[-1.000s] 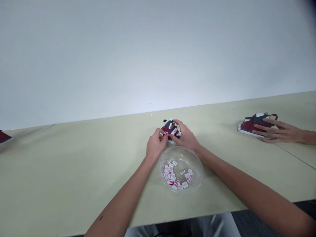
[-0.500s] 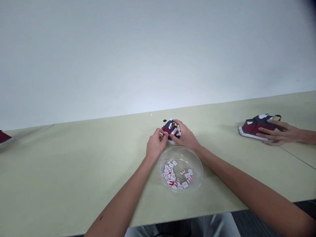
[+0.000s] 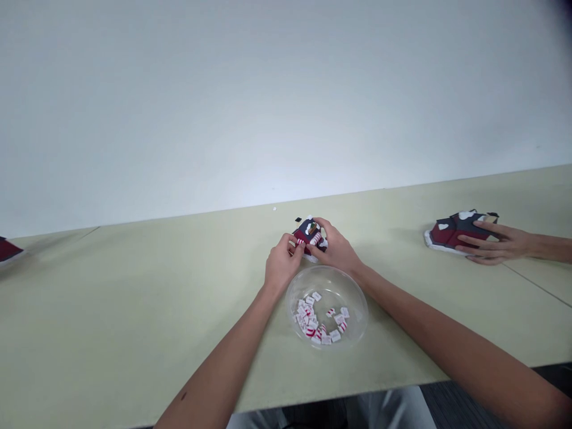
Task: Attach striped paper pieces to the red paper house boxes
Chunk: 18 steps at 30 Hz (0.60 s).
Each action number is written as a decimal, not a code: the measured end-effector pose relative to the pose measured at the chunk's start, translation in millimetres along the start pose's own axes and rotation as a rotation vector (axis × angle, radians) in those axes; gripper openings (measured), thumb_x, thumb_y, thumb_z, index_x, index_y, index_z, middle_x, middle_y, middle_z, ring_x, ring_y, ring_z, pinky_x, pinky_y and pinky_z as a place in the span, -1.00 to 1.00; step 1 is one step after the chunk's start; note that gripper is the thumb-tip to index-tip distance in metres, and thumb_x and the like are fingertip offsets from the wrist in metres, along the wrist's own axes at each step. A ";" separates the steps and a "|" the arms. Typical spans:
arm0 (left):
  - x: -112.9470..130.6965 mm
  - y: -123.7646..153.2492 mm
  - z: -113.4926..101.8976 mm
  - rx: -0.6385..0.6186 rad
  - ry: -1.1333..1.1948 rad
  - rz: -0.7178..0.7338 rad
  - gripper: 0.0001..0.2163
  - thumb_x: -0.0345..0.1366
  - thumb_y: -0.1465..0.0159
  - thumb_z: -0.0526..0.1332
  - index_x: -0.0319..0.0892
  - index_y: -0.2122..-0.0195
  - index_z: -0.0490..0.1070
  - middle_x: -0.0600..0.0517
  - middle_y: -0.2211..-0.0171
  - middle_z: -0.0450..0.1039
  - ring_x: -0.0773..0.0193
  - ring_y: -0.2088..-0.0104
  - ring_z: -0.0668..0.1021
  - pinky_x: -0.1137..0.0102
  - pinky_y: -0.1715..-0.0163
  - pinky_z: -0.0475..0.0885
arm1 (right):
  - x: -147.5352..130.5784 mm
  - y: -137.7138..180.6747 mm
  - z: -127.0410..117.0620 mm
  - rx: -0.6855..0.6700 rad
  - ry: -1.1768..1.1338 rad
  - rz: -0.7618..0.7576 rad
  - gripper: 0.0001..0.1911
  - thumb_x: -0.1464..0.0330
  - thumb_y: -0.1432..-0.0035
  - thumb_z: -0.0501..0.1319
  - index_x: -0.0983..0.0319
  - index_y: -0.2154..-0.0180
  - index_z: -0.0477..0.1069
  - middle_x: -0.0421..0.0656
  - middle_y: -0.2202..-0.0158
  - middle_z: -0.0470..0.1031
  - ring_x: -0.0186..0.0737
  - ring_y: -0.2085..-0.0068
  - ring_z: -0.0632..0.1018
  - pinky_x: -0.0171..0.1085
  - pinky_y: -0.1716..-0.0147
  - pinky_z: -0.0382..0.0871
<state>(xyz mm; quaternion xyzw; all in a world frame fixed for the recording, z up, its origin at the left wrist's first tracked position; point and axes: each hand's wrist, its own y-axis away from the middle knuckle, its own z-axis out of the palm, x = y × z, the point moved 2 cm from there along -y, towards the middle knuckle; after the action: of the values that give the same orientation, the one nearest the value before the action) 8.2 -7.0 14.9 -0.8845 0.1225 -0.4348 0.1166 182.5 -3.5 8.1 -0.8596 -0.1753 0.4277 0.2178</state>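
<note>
A small dark red model house (image 3: pixel 305 229) with a dark roof and white snow-like patches sits on the table in front of me. My right hand (image 3: pixel 338 249) grips it from the right side, fingers behind and thumb at the front. Between thumb and fingertips, my left hand (image 3: pixel 281 261) pinches a small red-and-white striped piece (image 3: pixel 300 242) against the house's front left. Another striped piece (image 3: pixel 316 239) shows on the house near my right thumb. Just below my hands stands a clear round bowl (image 3: pixel 364 310), where several small white and striped pieces (image 3: pixel 307 313) lie.
To the right, another person's hand (image 3: pixel 504 244) holds a similar red house (image 3: pixel 442 233). Part of another red object (image 3: pixel 8 250) shows at the far left edge. A tiny white bit (image 3: pixel 274 209) lies near the wall (image 3: pixel 268 107). The table's front edge runs below the bowl.
The other person's hand and house at the right have shifted slightly to the left. My own hands, the house and the bowl look almost unchanged.
</note>
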 end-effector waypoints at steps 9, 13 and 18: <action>2.4 0.7 -1.0 0.000 0.000 -0.003 -0.82 -0.10 -0.32 0.14 -0.08 0.23 0.37 0.12 0.49 0.48 0.30 0.50 0.45 0.45 0.48 0.20 | 0.5 -0.6 0.1 0.010 -0.002 -0.010 -0.28 0.19 -0.17 0.23 0.12 -0.31 0.10 -0.02 -0.25 0.33 0.04 -0.21 0.40 0.01 -0.11 0.35; 2.4 0.2 -0.8 0.001 0.000 -0.003 -0.83 -0.10 -0.32 0.15 -0.07 0.24 0.36 0.12 0.50 0.48 0.30 0.51 0.45 0.45 0.49 0.19 | 0.3 -0.4 -0.1 0.006 -0.008 -0.011 -0.29 0.18 -0.17 0.23 0.12 -0.31 0.10 -0.02 -0.25 0.33 0.04 -0.20 0.41 0.00 -0.11 0.35; 1.4 -0.2 -0.7 -0.008 0.006 -0.008 -0.82 -0.09 -0.32 0.14 -0.07 0.24 0.36 0.11 0.49 0.48 0.30 0.51 0.45 0.45 0.50 0.18 | -0.8 0.0 -0.9 0.002 -0.009 -0.002 -0.29 0.16 -0.17 0.23 0.12 -0.31 0.11 -0.02 -0.25 0.33 0.04 -0.20 0.40 0.00 -0.12 0.35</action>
<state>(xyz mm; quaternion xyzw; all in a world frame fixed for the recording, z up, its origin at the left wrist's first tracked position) 8.5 -7.3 16.5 -0.8842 0.1209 -0.4373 0.1110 182.8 -4.0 9.1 -0.8573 -0.1767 0.4315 0.2185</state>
